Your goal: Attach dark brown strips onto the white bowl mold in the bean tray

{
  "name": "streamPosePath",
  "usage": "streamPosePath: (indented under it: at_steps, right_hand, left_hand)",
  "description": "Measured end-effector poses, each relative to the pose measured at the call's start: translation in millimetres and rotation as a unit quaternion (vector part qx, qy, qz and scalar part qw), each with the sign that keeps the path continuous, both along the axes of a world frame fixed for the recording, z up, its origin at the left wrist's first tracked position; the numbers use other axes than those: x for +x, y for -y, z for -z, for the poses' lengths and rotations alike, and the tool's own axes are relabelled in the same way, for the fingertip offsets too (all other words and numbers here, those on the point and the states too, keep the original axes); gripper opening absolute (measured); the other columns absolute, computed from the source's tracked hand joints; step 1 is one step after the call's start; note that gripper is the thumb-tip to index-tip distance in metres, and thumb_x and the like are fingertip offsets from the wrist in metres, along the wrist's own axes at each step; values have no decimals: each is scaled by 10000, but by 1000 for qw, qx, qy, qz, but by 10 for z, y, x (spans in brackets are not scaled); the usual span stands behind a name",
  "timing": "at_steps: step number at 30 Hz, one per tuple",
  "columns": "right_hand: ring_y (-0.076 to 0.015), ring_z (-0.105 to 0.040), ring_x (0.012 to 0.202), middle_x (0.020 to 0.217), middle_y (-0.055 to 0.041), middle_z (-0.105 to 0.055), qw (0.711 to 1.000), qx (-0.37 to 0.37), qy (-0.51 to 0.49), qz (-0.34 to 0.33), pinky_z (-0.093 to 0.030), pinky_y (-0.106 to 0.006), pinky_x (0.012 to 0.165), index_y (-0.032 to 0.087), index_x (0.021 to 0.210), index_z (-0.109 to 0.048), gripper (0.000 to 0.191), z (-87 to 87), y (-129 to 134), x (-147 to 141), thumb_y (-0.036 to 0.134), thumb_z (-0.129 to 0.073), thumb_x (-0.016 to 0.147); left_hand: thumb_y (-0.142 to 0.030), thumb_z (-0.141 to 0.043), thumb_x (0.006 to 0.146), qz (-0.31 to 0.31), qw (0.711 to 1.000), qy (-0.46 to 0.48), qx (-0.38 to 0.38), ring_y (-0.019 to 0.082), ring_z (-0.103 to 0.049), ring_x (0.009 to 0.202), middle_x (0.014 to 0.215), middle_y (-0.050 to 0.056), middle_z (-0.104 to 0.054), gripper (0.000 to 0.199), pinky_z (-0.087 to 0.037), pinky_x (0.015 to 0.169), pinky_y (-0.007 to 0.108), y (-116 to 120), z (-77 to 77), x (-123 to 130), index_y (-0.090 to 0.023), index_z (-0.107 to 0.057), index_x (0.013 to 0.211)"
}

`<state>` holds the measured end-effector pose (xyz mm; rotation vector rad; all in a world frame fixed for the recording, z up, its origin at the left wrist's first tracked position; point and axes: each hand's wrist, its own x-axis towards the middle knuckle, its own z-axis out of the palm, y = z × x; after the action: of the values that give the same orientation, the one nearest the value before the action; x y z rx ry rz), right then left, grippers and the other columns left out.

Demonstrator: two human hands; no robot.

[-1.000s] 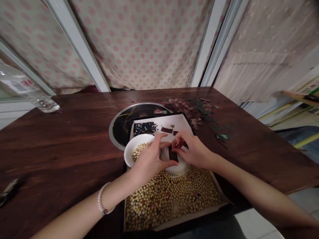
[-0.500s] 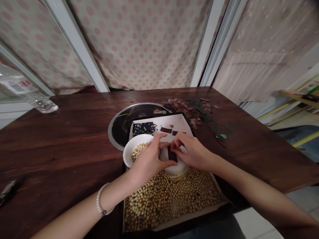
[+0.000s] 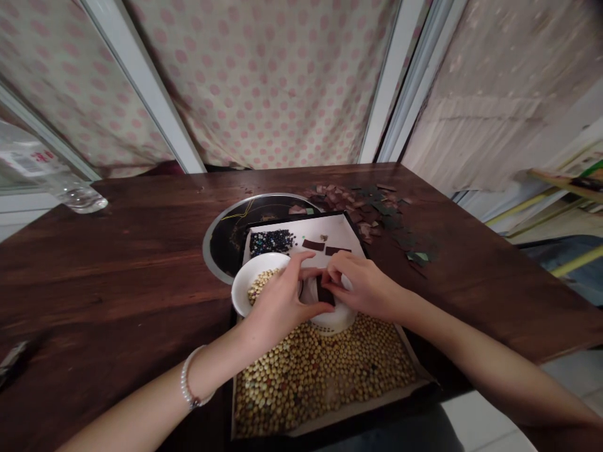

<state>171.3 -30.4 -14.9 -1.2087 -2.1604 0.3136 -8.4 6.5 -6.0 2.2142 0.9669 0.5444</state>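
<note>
Right grip (image 3: 358, 281) on flat, dark strip (image 3: 325, 297)

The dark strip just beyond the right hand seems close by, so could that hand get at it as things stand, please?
Probably yes: the dark strip lies just past the right hand with nothing seen lying on it, though that hand appears to be pinching another dark piece.

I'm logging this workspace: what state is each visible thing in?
Dark strip: held, partly hidden
Left hand: curved around the strip
Right hand: fingertips pinched on the strip
White bowl: holding pale beads
Tray: near part covered with yellowish beads
Dark beads: gathered at tray's far left
Scraps: scattered on the table
Bottle: standing, top out of frame
Curtain: hanging
</note>
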Motion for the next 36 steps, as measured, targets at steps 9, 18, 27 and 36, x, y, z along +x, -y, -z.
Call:
streamPosePath:
  at_steps: [9,18,27,36]
  right_hand:
    - [-123,-489,723,739,4,-501,999,-26,-3,-26,-378,-235,612,208,729,-361,189,-42,-3,31,78,-498,741]
    - [-111,-502,694,746,10,-531,998,-57,-31,-15,-380,-233,599,206,747,-377,162,-59,-14,32,96,-495,760]
    - [-117,-490,715,771,4,-517,999,-39,-16,-29,-387,-240,621,205,776,-390,157,-30,-21,33,104,-509,765]
    - [-134,-488,738,771,-10,-515,999,-27,5,-32,-392,-256,631,207,766,-378,152,-20,-21,45,92,-478,762]
  left_hand:
    - [-312,-724,638,-2,1000,-2,5,273,-577,1046,1097,56,-653,717,-403,888,431,0,16,-9,-255,-318,1227]
    - [-308,-708,649,4,1000,5,6,273,-581,1045,1090,59,-656,685,-405,886,434,-5,12,-7,-258,-329,1218]
    - [-318,-733,645,3,1000,-1,8,259,-582,1043,1099,42,-653,710,-404,892,411,-6,25,-12,-266,-317,1218]
    - [-297,-715,646,4,1000,10,-2,277,-585,1037,1084,60,-659,699,-404,894,442,-3,10,-8,-260,-325,1225]
